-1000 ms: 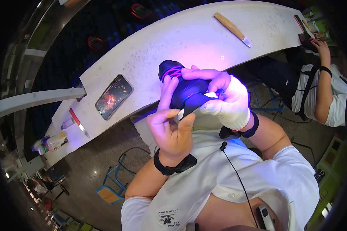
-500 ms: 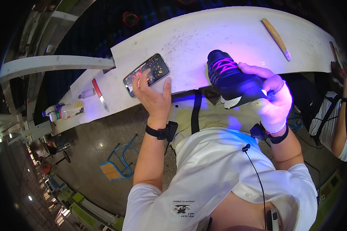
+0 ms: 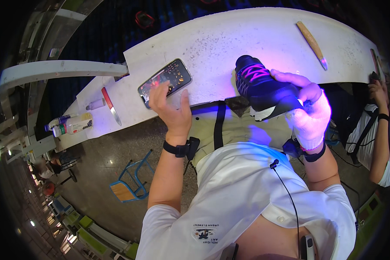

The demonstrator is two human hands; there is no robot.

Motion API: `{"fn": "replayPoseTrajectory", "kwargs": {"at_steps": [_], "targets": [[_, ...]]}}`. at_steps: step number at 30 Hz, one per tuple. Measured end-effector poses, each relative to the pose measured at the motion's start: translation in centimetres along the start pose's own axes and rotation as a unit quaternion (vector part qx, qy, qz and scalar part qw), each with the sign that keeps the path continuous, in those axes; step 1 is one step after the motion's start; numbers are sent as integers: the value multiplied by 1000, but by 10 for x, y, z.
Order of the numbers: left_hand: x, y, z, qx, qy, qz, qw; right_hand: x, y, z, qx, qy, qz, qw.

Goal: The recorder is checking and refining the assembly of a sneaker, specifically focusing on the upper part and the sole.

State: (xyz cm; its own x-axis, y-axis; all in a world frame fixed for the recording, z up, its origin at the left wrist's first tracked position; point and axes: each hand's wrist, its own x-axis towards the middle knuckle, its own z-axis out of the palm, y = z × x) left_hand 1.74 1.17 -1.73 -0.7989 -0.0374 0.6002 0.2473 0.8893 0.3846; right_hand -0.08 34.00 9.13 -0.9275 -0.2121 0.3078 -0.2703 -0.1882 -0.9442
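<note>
A black shoe [image 3: 264, 89] with bright pink laces is held at its heel end by my right hand [image 3: 310, 110], above the table's near edge. That hand wears a white glove which leaves the thumb and some fingertips bare. Purple-blue light falls on the shoe and glove. My left hand [image 3: 173, 110] is bare and hovers over a smartphone [image 3: 177, 78] lying on the table. Its thumb stands apart from the fingers, whose tips are at the lit screen; whether they touch it I cannot tell. Nothing is held in the left hand.
A wooden-handled knife [image 3: 311, 43] lies at the table's right, a red-handled knife [image 3: 111, 106] at its left. Bottles [image 3: 76, 125] lie beyond the red knife. A white curved beam [image 3: 65, 69] reaches the table's left. Another person's arm [image 3: 380, 130] shows at far right; a blue-framed stool [image 3: 132, 184] stands below.
My left fingers have drawn slightly closer together over the phone. The shoe has shifted very slightly right with my right hand. The other person's arm at far right has moved a little.
</note>
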Motion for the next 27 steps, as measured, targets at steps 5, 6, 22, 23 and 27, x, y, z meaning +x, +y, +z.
{"fn": "replayPoseTrajectory", "kwargs": {"at_steps": [5,6,22,23,27], "targets": [[22,42,-17,-125,58,-8,990,5,-6,8,1,-7,5,1000],[27,59,-21,-200,10,-42,979,7,-8,11,7,3,8,1000],[75,134,-60,-438,-205,-93,871,14,7,31,-198,-40,-49,978],[74,132,-63,-478,-175,-138,850,10,13,32,-266,-39,-78,960],[78,117,-84,-522,-204,-198,804,6,39,33,-297,-55,-151,941]]}}
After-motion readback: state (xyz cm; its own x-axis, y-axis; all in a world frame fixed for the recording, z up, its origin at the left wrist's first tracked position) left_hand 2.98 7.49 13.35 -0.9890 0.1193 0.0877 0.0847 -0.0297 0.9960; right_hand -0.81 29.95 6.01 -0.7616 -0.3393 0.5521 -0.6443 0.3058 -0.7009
